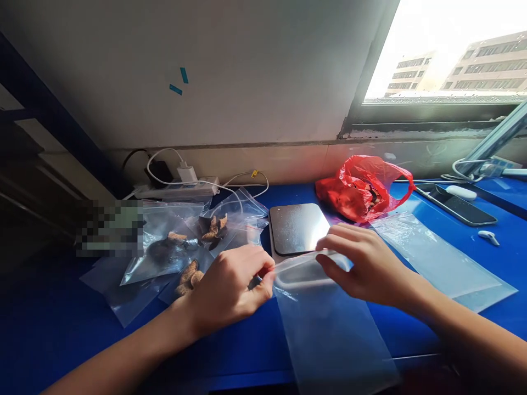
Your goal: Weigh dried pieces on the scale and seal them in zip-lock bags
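Note:
A clear plastic bag hangs between my two hands, over the near part of the blue table. My left hand pinches the left end of its top edge. At the other end, my right hand has thumb and fingers closed on the same edge. Just behind the bag lies a small scale with a shiny metal plate, its front partly covered by the bag. Left of my left hand are clear bags holding brown dried pieces. More brown pieces show beside my left wrist.
A red plastic bag with contents stands behind the scale. Flat clear bags, a phone and a white earbud lie at right. A power strip with cables runs along the wall.

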A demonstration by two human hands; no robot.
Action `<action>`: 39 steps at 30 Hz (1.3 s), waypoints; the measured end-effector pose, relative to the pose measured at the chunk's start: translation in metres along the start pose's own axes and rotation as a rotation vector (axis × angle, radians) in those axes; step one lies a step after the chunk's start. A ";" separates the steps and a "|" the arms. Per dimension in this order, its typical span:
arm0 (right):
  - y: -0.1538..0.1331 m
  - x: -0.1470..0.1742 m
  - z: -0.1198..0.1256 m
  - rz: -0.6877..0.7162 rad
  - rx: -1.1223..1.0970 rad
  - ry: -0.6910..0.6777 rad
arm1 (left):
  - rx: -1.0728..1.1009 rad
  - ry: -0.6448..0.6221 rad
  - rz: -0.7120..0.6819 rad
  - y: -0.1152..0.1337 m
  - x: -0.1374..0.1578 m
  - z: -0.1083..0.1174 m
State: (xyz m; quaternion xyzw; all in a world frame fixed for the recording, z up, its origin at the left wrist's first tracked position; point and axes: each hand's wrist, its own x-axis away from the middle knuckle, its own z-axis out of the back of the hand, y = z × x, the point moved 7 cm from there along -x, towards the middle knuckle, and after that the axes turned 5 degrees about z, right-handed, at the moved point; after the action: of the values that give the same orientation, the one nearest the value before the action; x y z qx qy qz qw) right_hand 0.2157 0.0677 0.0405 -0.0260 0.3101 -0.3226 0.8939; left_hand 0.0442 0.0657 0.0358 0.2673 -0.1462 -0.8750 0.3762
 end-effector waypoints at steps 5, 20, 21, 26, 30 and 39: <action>-0.039 0.003 -0.017 0.172 0.197 0.002 | -0.093 0.052 -0.148 0.018 0.007 -0.012; -0.054 0.001 -0.030 0.243 0.187 0.063 | -0.114 0.108 -0.207 0.028 0.010 -0.013; -0.054 0.001 -0.030 0.242 0.187 0.072 | -0.116 0.107 -0.210 0.028 0.010 -0.013; -0.053 0.000 -0.028 0.239 0.154 0.083 | -0.166 0.047 -0.207 0.026 0.009 -0.018; -0.052 0.000 -0.029 0.239 0.140 0.051 | -0.195 -0.013 -0.213 0.027 0.009 -0.021; -0.049 0.002 -0.029 0.246 0.174 0.037 | -0.213 0.055 -0.285 0.038 0.012 -0.008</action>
State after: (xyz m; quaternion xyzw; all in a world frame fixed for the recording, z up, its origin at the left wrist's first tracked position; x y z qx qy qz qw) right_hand 0.1734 0.0324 0.0283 0.0955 0.2981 -0.2366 0.9198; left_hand 0.0643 0.0307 0.0422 0.2678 -0.0029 -0.9224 0.2783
